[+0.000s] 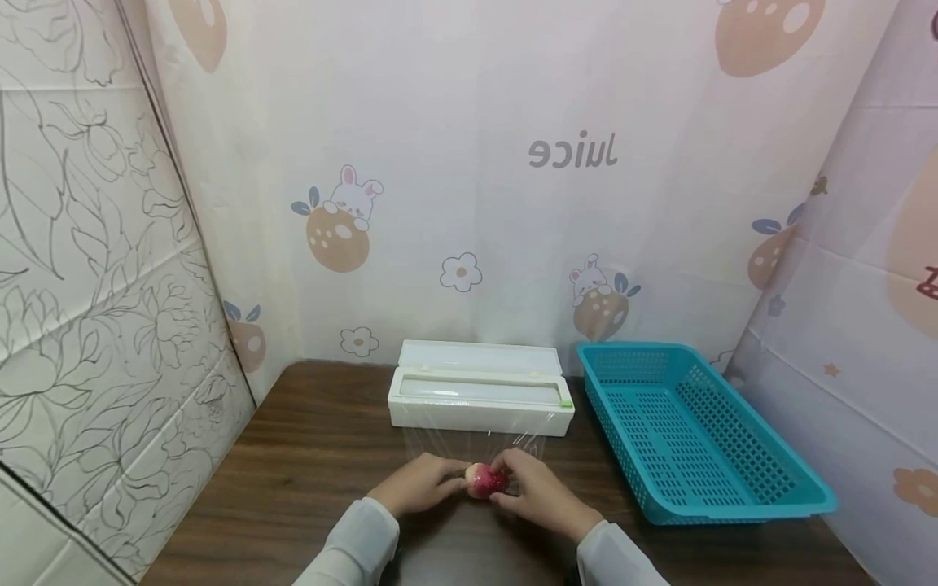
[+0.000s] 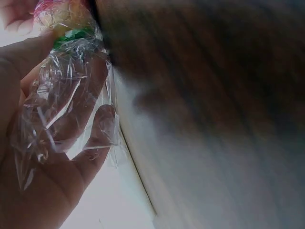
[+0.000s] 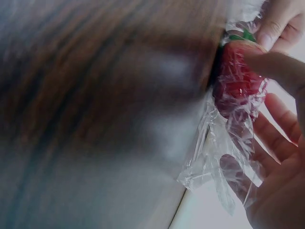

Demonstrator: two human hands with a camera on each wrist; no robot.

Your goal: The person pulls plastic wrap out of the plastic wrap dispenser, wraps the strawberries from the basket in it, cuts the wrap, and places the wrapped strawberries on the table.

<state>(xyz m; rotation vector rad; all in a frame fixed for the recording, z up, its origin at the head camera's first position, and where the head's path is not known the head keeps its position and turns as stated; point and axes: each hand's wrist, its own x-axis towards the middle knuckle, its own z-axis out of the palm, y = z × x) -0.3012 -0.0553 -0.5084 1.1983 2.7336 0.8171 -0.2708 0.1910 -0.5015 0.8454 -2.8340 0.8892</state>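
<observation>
Between the two hands, near the front of the table, is a red strawberry (image 1: 485, 481) with a yellowish end and a green leafy cap (image 3: 244, 35). Crinkled cling film (image 3: 238, 124) covers it and trails off in loose bunches at both ends. My left hand (image 1: 419, 486) pinches the capped end with thumb and fingers, the film tail (image 2: 62, 109) lying across its palm side. From the other side my right hand (image 1: 538, 492) grips the red body, its thumb (image 3: 276, 67) laid over the wrapped surface and its fingers curled behind.
Behind the hands stands a white cling film dispenser (image 1: 479, 417) with its lid raised and a green slider at its right end. Clear film hangs from its front onto the dark wooden table (image 1: 308, 472). A teal plastic basket (image 1: 733, 513) stands on the right. Patterned curtains surround the table.
</observation>
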